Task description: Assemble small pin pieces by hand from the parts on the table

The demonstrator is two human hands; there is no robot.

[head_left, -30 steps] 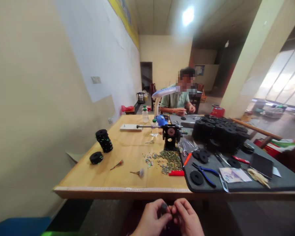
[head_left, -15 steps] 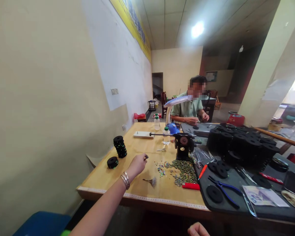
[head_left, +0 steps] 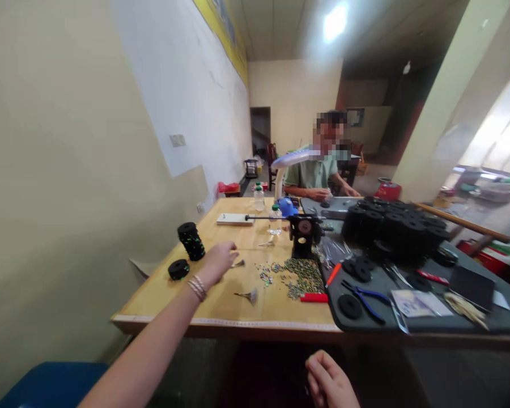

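Over the left half of the wooden counter [head_left: 276, 311], reaching out with the left hand [head_left: 218, 262], palm down, right beside a small brush-like bundle [head_left: 240, 263] lying on the wood. With fingers bent and close together, mostly hidden behind the back of the hand; cannot tell from here about any grip on the bundle's stem. Below the counter's near edge, holding the right hand [head_left: 329, 378] with fingers curled inward and near-closed; cannot make out anything surely pinched there.

Nearer on the wood, a second brush-like bundle [head_left: 251, 295], flared end to the right; farther off, a pale tufted piece [head_left: 267, 243]. Left of the left hand, a stack of black foam rings [head_left: 191, 242] with green flecks, and just in front, a lone black ring [head_left: 178, 270]. Toward the dark mat [head_left: 340, 314], a spread of tiny beads [head_left: 304, 275].

Judging by the pose, either picking up or laying down the nearest bundle. If picking up, calls for a light pinch on the thin stem, clear of the loose tuft; if laying down, for parting the fingers and lifting away cleanly, without dragging the bundle toward the beads.
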